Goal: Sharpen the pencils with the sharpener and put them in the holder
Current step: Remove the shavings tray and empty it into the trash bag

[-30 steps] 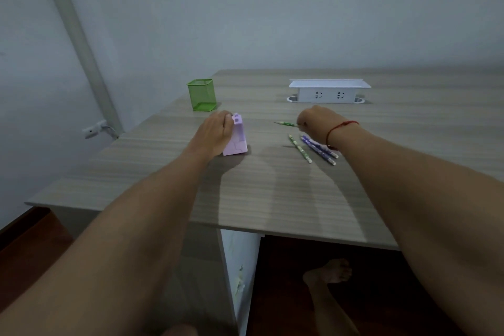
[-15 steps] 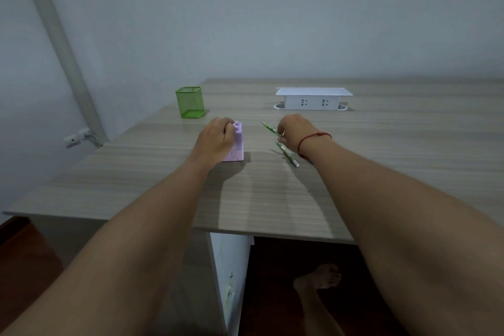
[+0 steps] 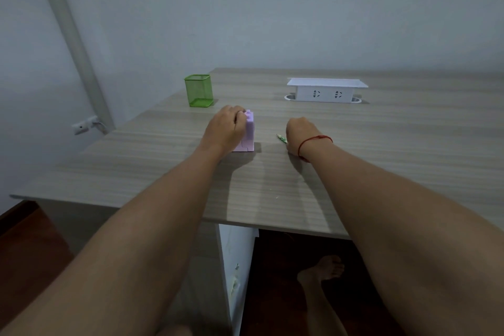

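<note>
A lilac block-shaped sharpener (image 3: 249, 132) stands upright on the wooden desk (image 3: 272, 188). My left hand (image 3: 226, 128) grips it from its left side and top. My right hand (image 3: 301, 133), with a red string on the wrist, rests on the desk to the right of the sharpener and is closed over a green patterned pencil (image 3: 281, 138). Only the pencil's tip end shows at the hand's left side. The other pencils are hidden behind my right hand. A green mesh holder (image 3: 198, 90) stands empty-looking behind and left of the sharpener.
A white socket box (image 3: 326, 90) sits at the back middle of the desk. The desk's left edge runs close to the holder, with a wall and a pipe (image 3: 73, 43) beyond. A bare foot (image 3: 321, 271) shows under the desk's front edge.
My right hand has picked a green pencil from the group and drawn it down to the desk, nearer the sharpener. My left hand stays on the sharpener. The camera view shifted slightly.
</note>
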